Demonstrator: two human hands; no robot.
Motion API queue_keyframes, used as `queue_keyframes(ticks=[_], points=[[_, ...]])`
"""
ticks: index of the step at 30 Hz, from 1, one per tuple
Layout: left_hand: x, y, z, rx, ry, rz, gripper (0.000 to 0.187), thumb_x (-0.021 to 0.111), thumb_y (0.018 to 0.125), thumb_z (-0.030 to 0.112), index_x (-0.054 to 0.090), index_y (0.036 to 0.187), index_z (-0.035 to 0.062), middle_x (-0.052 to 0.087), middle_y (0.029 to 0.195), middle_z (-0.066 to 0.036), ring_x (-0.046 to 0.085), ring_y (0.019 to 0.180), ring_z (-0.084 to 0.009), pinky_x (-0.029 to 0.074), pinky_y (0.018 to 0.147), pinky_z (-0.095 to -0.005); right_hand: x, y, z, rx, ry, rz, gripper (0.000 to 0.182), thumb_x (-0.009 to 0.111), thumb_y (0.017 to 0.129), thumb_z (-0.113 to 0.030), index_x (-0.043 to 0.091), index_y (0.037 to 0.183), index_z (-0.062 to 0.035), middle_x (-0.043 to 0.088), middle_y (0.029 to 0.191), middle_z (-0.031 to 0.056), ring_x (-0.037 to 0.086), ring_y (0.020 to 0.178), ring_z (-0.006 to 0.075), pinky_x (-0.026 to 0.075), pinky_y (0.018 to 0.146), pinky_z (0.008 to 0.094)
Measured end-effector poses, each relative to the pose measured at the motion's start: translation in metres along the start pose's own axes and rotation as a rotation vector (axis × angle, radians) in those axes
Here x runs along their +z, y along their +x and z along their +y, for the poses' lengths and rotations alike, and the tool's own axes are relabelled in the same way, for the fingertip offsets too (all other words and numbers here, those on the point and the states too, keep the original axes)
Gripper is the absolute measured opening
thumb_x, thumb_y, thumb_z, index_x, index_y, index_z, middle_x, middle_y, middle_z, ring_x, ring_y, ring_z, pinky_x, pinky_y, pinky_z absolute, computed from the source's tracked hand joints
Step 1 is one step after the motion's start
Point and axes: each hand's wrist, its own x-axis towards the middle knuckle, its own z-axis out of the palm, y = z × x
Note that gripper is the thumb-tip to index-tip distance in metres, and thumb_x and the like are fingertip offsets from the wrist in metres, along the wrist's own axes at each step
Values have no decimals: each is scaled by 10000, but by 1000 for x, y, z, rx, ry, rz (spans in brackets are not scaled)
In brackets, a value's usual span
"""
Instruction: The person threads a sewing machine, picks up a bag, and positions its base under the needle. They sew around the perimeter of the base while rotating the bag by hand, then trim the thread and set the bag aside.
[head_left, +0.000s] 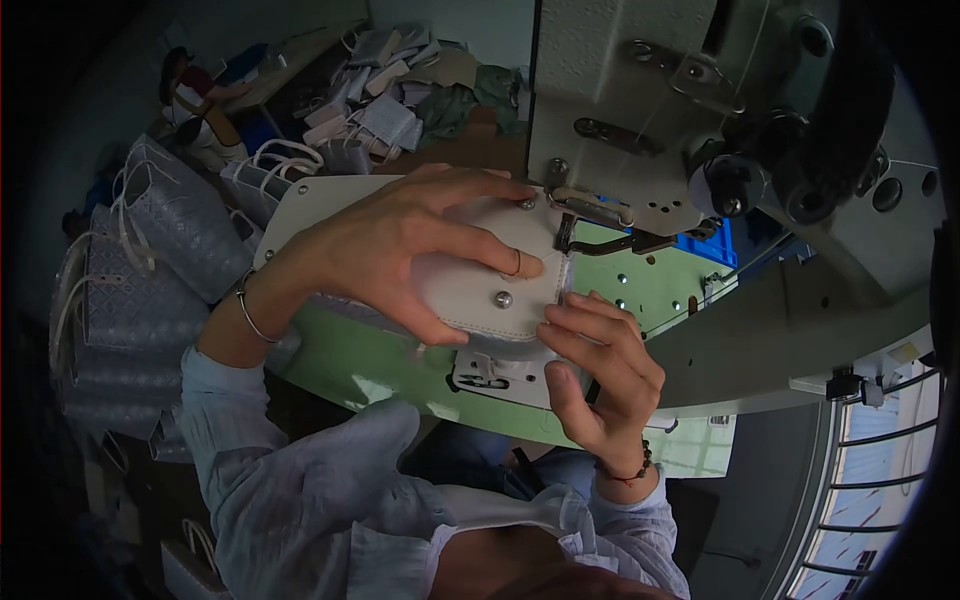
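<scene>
A bag's pale base panel [470,292], with round metal studs and stitching along its edge, lies under the sewing machine [640,120]. My left hand [410,235] rests across this panel, fingers spread and pressing on it, the index finger by a stud near the needle area. My right hand [605,370] is at the panel's near right corner. Its fingertips touch the edge, slightly bent, and the thumb stands apart below. The presser foot [566,235] sits at the panel's right edge. The bag's body beneath the panel is mostly hidden.
Silvery patterned bags [150,300] with white handles are stacked on the left. A heap of bags and pieces [385,100] lies at the back. Another person [200,110] is at a table there. The green tabletop [350,360] surrounds the machine; a blue bin [715,245] stands behind it.
</scene>
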Motion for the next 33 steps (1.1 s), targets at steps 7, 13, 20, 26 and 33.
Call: queue_keyframes(ticks=[7, 13, 20, 26, 33], points=[[-4, 3, 7, -59, 12, -43, 658, 847, 521, 271, 716, 1165, 251, 497, 1422, -125, 472, 1302, -302, 333, 1068, -430, -15, -2, 15, 102, -11, 185, 181, 672, 754, -26, 735, 923, -4, 700, 1004, 112, 648, 990, 299, 493, 898, 404], [-3, 2, 1, 1, 27, -27, 658, 843, 520, 266, 716, 1165, 242, 498, 1408, -130, 455, 1313, -305, 311, 1083, -433, -14, 2, 14, 255, 74, 208, 219, 652, 762, -17, 719, 970, 3, 653, 1125, 163, 624, 1058, 281, 456, 940, 382], [-5, 3, 0, 14, 23, -44, 642, 843, 523, 265, 722, 1154, 234, 493, 1410, -140, 442, 1318, -313, 299, 1077, -433, -14, 17, 18, 272, 451, 123, 299, 560, 758, 15, 670, 1036, 5, 553, 1258, 203, 519, 1227, 286, 358, 1053, 385], [-4, 3, -5, 44, 56, -33, 649, 850, 516, 284, 726, 1151, 224, 492, 1415, -141, 441, 1312, -322, 306, 1063, -435, -19, 25, 10, 259, 534, 152, 273, 546, 771, 14, 665, 1017, 23, 567, 1251, 201, 540, 1206, 280, 370, 1048, 395], [-5, 4, -8, 46, 19, -44, 650, 844, 522, 288, 722, 1158, 231, 500, 1410, -147, 453, 1303, -330, 317, 1058, -432, -24, 14, 11, 235, 294, 103, 164, 589, 825, -8, 674, 964, 17, 681, 1084, 172, 653, 991, 238, 485, 859, 328]])
